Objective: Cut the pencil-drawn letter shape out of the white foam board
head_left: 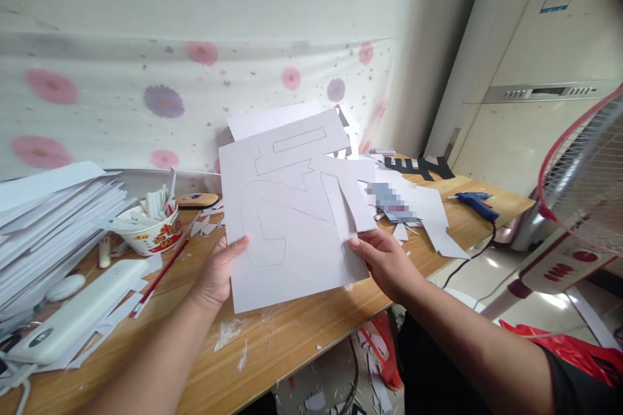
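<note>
I hold a large white sheet (292, 227) up over the wooden table (311, 327). It has a pencilled outline and partly cut shapes. My left hand (219, 272) grips its lower left edge, thumb on the front. My right hand (384, 259) pinches the lower right edge, beside a cut strip that hangs loose. Another white sheet (272, 118) shows behind the top of it.
A stack of white sheets (48, 214) lies at the left, with a white power bank (73, 318), a red pencil (160, 275) and a paper bowl (153, 230) of scraps. A blue glue gun (474, 203), black cutout (423, 167) and paper offcuts lie to the right. A fan (584, 175) stands at the right.
</note>
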The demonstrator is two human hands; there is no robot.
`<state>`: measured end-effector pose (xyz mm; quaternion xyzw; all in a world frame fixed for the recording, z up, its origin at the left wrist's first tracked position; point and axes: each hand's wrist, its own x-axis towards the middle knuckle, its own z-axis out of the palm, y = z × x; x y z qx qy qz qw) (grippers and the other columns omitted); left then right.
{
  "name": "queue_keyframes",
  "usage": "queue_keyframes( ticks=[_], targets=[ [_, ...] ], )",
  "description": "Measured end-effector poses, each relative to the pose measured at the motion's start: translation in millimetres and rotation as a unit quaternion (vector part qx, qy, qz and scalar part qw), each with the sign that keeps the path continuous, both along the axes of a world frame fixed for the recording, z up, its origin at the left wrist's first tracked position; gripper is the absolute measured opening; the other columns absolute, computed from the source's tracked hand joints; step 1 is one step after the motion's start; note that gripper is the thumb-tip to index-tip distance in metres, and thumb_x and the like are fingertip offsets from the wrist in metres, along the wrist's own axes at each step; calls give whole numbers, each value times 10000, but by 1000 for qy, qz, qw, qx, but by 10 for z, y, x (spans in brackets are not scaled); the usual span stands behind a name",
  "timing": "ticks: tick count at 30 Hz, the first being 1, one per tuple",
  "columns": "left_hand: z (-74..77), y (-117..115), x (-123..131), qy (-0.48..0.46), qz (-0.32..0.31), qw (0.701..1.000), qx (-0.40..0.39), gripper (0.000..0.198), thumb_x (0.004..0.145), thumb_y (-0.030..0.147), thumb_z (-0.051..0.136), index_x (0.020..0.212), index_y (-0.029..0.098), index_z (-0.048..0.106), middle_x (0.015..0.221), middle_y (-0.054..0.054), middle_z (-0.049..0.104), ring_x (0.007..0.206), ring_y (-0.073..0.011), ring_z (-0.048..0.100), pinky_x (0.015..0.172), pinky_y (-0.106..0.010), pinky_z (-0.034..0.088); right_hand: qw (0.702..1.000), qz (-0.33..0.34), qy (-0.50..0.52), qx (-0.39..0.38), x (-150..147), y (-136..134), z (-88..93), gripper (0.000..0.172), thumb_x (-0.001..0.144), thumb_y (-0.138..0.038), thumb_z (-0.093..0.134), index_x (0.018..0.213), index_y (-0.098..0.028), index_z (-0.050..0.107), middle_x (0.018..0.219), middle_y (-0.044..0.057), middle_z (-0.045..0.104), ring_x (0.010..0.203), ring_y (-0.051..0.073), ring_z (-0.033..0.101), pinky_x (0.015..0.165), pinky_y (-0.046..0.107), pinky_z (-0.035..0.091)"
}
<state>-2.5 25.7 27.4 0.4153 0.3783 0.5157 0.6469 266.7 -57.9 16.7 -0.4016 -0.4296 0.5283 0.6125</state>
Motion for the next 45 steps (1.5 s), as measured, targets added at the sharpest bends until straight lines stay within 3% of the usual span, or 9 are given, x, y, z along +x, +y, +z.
queue_keyframes(
  ticks=[6,11,17,21,26,31,34,39,45],
  targets=[
    [118,333,-361,122,189,965,135,312,702,418,717,903,195,633,774,-2,728,765,-207,696,622,-263,542,995,72,-43,-49,49,17,8,414,651,-561,786,704,-189,611,639,27,673,572,164,617,579,292,501],
    [191,532,-796,242,267,919,158,238,792,362,721,934,222,591,755,111,663,938,-150,636,786,-198,467,956,136,-251,-62,42,37,-164,399,776,-575,630,795,-177,634,671,28,677,568,157,620,546,275,487],
    [-114,371,-292,399,50,883,242,472,491,372,922,911,228,763,1187,-84,718,1233,-345,560,1144,-428,326,850,42,-524,-17,174,346,-108,219,828,-381,644,870,-184,732,732,47,706,663,189,614,627,293,454],
    [-287,221,-37,584,-177,730,309,547,714,431,776,1234,286,691,1538,-107,450,1452,-385,321,1174,-571,214,748,-54,-661,-4,434,655,-30,302,876,-305,583,1110,-156,703,1103,149,705,1029,294,620,863,367,447],
    [-350,214,-73,610,-210,701,304,677,740,513,751,1353,266,606,1555,-127,412,1472,-354,298,1189,-552,170,640,-20,-768,-16,443,869,-100,461,769,-186,625,1229,-177,660,1181,164,677,1064,337,629,803,366,465],
    [-467,174,-89,606,-179,703,326,607,752,539,740,1266,223,666,1481,-140,513,1431,-349,382,1173,-490,279,586,-21,-809,-29,458,943,-41,441,744,-191,614,1179,-165,678,1166,163,668,967,324,655,711,347,451],
    [-527,76,-61,603,-149,701,350,475,800,493,702,1183,211,695,1422,-141,579,1387,-355,448,1128,-462,370,642,-78,-762,-23,550,944,57,324,707,-214,668,1028,-190,706,961,98,700,806,261,646,649,327,430],
    [-539,-85,9,569,-125,744,327,335,803,359,696,1069,156,704,1352,-221,610,1346,-436,470,1115,-561,353,942,-55,-331,29,376,862,147,298,620,-323,835,719,-244,565,534,-54,510,451,127,466,442,269,335],
    [-562,-174,23,468,-94,821,313,270,757,278,715,1002,166,714,1295,-232,645,1305,-472,500,1096,-598,351,990,-17,-133,41,-299,837,10,260,678,-382,858,719,-221,659,592,-12,611,459,136,569,427,275,459]
  ],
)
